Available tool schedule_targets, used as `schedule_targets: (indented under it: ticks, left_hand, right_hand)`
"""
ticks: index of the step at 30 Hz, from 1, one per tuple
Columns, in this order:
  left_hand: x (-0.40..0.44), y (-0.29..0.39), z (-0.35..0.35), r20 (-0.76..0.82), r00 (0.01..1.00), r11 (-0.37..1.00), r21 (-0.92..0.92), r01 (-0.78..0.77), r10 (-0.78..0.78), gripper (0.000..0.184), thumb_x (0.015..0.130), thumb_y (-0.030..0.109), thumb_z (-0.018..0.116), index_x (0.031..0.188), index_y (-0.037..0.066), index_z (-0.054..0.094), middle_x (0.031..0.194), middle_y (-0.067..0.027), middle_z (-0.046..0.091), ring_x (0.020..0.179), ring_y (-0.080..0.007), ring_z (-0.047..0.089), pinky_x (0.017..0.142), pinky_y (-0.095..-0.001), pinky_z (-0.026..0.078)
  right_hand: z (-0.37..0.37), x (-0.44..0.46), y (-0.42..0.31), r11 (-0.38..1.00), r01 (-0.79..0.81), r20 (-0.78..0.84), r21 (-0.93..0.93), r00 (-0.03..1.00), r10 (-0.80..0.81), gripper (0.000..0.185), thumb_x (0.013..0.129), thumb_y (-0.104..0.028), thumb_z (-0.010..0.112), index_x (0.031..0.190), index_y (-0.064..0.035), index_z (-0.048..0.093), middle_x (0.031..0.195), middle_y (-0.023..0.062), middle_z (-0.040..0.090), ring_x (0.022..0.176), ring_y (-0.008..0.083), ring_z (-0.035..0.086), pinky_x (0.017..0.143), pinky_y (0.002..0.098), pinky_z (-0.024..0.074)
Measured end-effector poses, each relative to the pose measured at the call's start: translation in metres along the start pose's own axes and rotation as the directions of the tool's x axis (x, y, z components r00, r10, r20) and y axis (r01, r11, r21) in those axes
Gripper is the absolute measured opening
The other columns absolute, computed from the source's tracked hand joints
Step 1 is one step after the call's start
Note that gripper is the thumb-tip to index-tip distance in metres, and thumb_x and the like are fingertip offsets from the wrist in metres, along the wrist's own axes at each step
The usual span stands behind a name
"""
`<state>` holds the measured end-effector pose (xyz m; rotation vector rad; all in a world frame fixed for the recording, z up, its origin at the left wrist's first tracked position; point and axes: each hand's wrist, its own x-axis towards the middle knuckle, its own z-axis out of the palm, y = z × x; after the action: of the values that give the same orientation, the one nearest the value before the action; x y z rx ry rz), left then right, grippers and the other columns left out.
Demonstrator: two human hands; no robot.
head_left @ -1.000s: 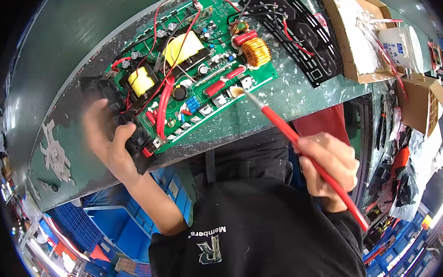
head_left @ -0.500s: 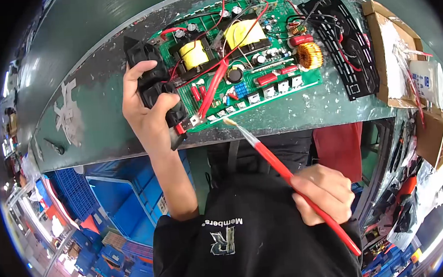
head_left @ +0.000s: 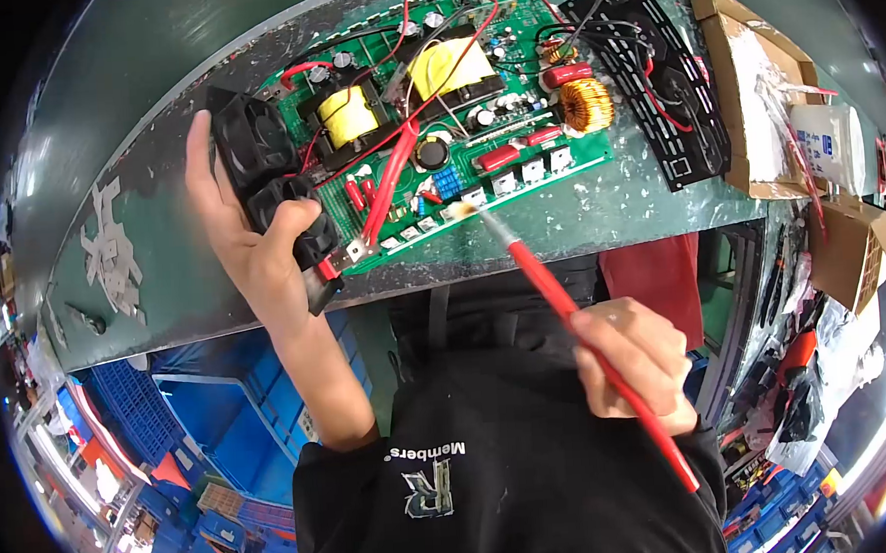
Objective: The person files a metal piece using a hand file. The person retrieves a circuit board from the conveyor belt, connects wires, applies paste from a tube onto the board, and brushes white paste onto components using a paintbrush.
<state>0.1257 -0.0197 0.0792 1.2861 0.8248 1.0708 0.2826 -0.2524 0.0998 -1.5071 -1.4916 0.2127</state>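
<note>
My right hand [head_left: 636, 366] grips a long red paintbrush [head_left: 545, 279] around its handle. The brush tip is over the square white-topped parts along the near edge of a green circuit board [head_left: 549, 187], and looks to be touching them. The board bears two yellow-wrapped transformers [head_left: 450, 68], a copper-wound ring coil [head_left: 586, 105] and red wires. At the board's left end stands a black panel with two cooling fans [head_left: 253, 136]. My left hand [head_left: 246, 242] clasps this fan panel, thumb on the front, the other fingers along its outer side and partly hidden.
A slotted black panel [head_left: 654, 90] with wires lies right of the board. Beyond it are a cardboard tray [head_left: 743, 166] and a white plastic container [head_left: 829, 148]. Grey scraps [head_left: 111, 256] lie on the bench's left. Blue crates [head_left: 215, 414] stand below.
The brush tip has moved from the board's near edge up onto the parts. My left index finger has straightened along the fan panel. The whole view has shifted slightly.
</note>
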Motion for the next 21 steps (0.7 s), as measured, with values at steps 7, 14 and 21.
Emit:
schedule_targets:
  ticks: [7,14,21]
  left_hand:
    - [0.003,0.001,-0.008,-0.019,1.0,0.965,0.262,0.027,-0.023,0.089,0.07,-0.006,0.066,0.152,0.0,0.031,0.139,-0.0133,0.049,0.12,-0.0205,0.053,0.104,-0.0308,0.04]
    - [0.008,0.011,-0.005,0.02,0.992,0.936,0.334,0.113,-0.126,0.069,0.077,-0.003,0.07,0.141,-0.001,0.045,0.124,-0.0075,0.058,0.111,-0.0165,0.058,0.098,-0.0303,0.045]
    - [0.015,0.024,0.0,-0.114,0.94,0.887,0.31,0.341,-0.321,0.062,0.076,-0.005,0.067,0.135,-0.001,0.049,0.115,-0.008,0.063,0.098,-0.0161,0.062,0.088,-0.0286,0.05]
  right_hand:
    - [-0.014,-0.01,0.008,0.993,-0.071,-0.123,-0.099,0.991,0.059,0.027,0.073,0.013,0.067,0.1,0.0114,0.066,0.078,0.0173,0.066,0.067,0.0283,0.069,0.058,0.0325,0.0561]
    - [-0.021,-0.02,0.006,0.997,-0.077,-0.195,-0.009,0.978,0.074,0.027,0.07,0.012,0.068,0.098,0.013,0.066,0.078,0.0173,0.067,0.067,0.0286,0.069,0.059,0.0343,0.0579]
    - [-0.007,-0.006,0.009,0.995,-0.036,-0.077,0.091,0.996,0.043,0.026,0.07,0.011,0.066,0.096,0.0114,0.066,0.073,0.0158,0.065,0.063,0.0277,0.068,0.057,0.0338,0.0558]
